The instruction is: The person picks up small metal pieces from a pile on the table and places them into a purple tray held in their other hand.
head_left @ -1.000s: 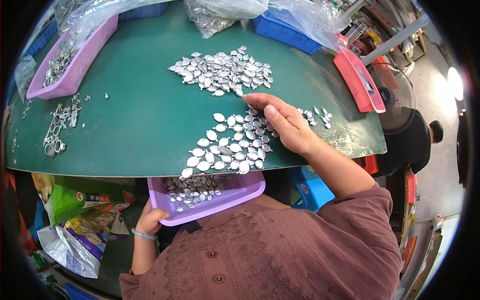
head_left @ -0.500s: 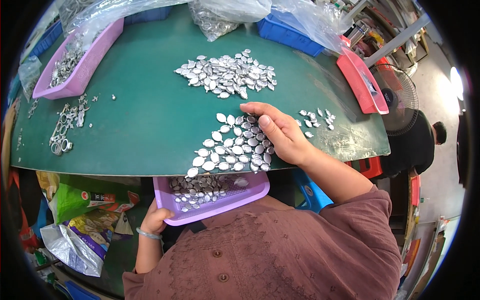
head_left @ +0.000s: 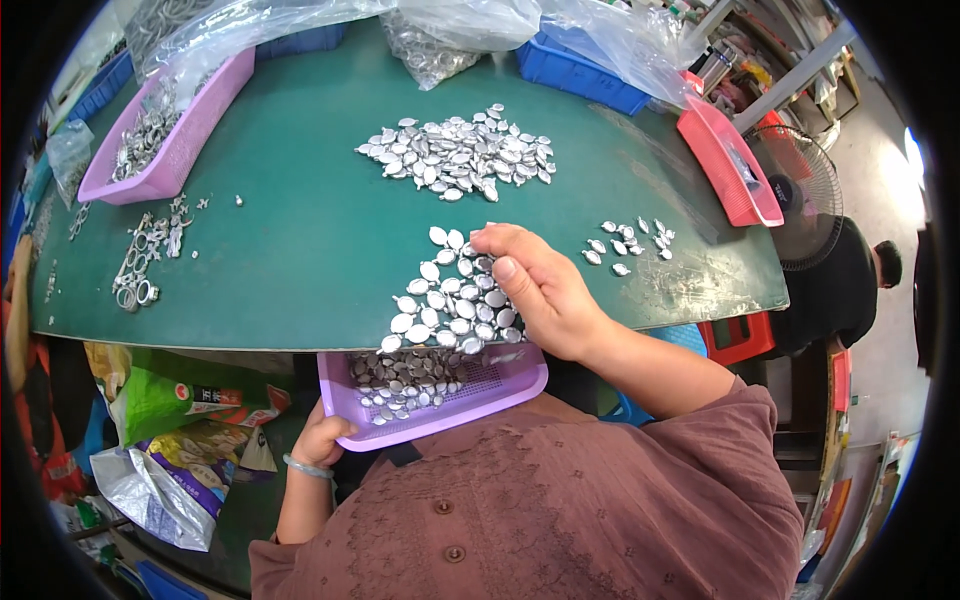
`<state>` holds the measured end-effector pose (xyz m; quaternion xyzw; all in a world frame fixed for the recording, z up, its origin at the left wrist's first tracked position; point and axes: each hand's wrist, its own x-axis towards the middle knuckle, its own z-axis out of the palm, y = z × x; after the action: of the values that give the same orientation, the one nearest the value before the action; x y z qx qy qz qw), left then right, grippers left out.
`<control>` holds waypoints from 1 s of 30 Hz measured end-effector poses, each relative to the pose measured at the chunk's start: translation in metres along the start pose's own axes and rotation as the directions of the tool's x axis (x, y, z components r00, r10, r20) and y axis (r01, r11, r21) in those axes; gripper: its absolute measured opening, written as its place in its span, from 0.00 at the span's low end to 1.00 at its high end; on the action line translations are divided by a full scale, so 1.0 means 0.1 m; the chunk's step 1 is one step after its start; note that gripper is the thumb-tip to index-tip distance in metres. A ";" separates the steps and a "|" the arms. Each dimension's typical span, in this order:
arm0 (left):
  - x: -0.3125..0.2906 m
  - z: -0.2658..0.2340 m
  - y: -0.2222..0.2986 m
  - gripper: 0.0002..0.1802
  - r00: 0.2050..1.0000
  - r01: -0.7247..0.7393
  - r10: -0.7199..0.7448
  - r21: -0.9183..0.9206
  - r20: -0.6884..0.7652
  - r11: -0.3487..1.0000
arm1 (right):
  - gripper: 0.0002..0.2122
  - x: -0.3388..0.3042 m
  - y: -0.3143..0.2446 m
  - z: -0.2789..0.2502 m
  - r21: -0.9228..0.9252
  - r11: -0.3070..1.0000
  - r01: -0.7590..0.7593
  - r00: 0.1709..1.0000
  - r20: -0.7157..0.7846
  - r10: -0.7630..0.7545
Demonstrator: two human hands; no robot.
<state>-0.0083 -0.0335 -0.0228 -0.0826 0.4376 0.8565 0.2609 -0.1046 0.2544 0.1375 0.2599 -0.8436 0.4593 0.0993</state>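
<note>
My left hand (head_left: 322, 441) grips the left end of a purple plastic basket (head_left: 465, 424), held under the table's front edge. Small silver oval metal pieces (head_left: 400, 378) lie inside it. On the green tabletop my right hand (head_left: 545, 290) rests on its edge, fingers stretched out and cupped behind a spread of the same silver pieces (head_left: 437, 300). These reach down to the table edge above the basket; my palm hides some. Further back lies a bigger heap of silver pieces (head_left: 465, 152), and a small group (head_left: 622, 243) sits to the right of my hand.
A purple basket of metal parts (head_left: 165, 165) stands at the left, with loose ring-shaped parts (head_left: 140, 265) near it. A red basket (head_left: 725, 165), a blue crate (head_left: 575, 75) and clear plastic bags (head_left: 430, 45) line the far side. Beyond the right edge are a fan (head_left: 795, 195) and a person (head_left: 830, 290).
My right hand has moved left and slightly nearer, pushing silver pieces toward the table edge. Fewer pieces lie in the spread. My left hand still holds the basket.
</note>
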 end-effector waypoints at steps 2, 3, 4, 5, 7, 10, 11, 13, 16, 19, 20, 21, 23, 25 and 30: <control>-0.01 -0.03 -0.03 0.39 1.000 -0.009 0.009 -0.004 -0.014 1.000 | 0.11 -0.04 -0.04 0.05 -0.030 0.999 0.024 1.000 0.002 -0.024; -0.02 -0.05 -0.04 0.39 1.000 -0.003 0.003 0.005 -0.013 1.000 | 0.11 -0.05 -0.09 0.07 -0.047 0.998 0.034 0.999 0.005 -0.034; -0.02 -0.05 -0.03 0.39 1.000 0.003 -0.003 0.014 -0.013 1.000 | 0.13 -0.07 -0.15 0.06 -0.032 0.999 0.011 0.996 0.086 -0.008; -0.03 -0.05 -0.02 0.39 1.000 0.001 -0.001 0.018 -0.017 1.000 | 0.13 -0.08 -0.18 0.07 -0.029 0.999 0.028 0.994 0.109 -0.025; -0.04 0.00 -0.01 0.39 1.000 -0.011 0.011 -0.024 -0.019 1.000 | 0.13 -0.11 -0.26 0.07 -0.014 0.998 0.069 0.983 0.172 -0.066; -0.03 0.02 0.00 0.39 1.000 -0.014 0.014 -0.013 -0.012 1.000 | 0.14 -0.04 -0.28 0.02 0.154 0.986 0.059 0.957 0.273 -0.100; -0.03 0.04 0.02 0.38 1.000 -0.009 0.009 -0.001 -0.014 1.000 | 0.15 0.03 -0.23 -0.01 0.128 0.983 0.131 0.948 0.275 -0.162; -0.03 0.07 0.02 0.37 0.999 -0.027 0.027 -0.019 -0.029 0.999 | 0.16 0.18 -0.11 0.01 -0.130 0.933 0.336 0.922 0.249 -0.297; -0.02 -0.01 -0.02 0.40 0.999 0.015 -0.015 0.008 -0.028 1.000 | 0.23 0.27 -0.03 0.05 -0.205 0.914 0.351 0.895 0.361 -0.263; -0.02 0.02 0.02 0.43 1.000 0.004 -0.004 0.012 -0.001 1.000 | 0.28 0.30 -0.05 0.13 -0.224 0.894 0.387 0.856 0.447 -0.259; -0.02 0.03 0.03 0.43 1.000 0.006 -0.006 0.009 0.010 1.000 | 0.28 0.30 -0.07 0.15 -0.223 0.879 0.423 0.829 0.486 -0.276; -0.02 0.04 0.04 0.43 1.000 0.006 -0.006 0.012 0.011 1.000 | 0.28 0.30 -0.09 0.16 -0.220 0.862 0.457 0.801 0.523 -0.292; -0.02 0.07 0.08 0.43 1.000 0.023 -0.023 0.031 0.013 0.999 | 0.27 0.29 -0.12 0.19 -0.189 0.868 0.459 0.799 0.516 -0.310; -0.03 0.17 0.13 0.42 1.000 0.011 -0.012 0.031 0.025 0.999 | 0.26 0.25 -0.16 0.21 -0.103 0.873 0.476 0.766 0.535 -0.355; -0.03 0.24 0.17 0.42 0.999 -0.011 0.009 0.044 0.044 0.999 | 0.22 0.19 -0.25 0.16 0.140 0.879 0.456 0.670 0.596 -0.443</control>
<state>-0.0125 -0.0239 0.0046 -0.0556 0.4510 0.8495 0.2681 -0.1056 0.2234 0.1546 0.5924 -0.7437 0.3027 -0.0663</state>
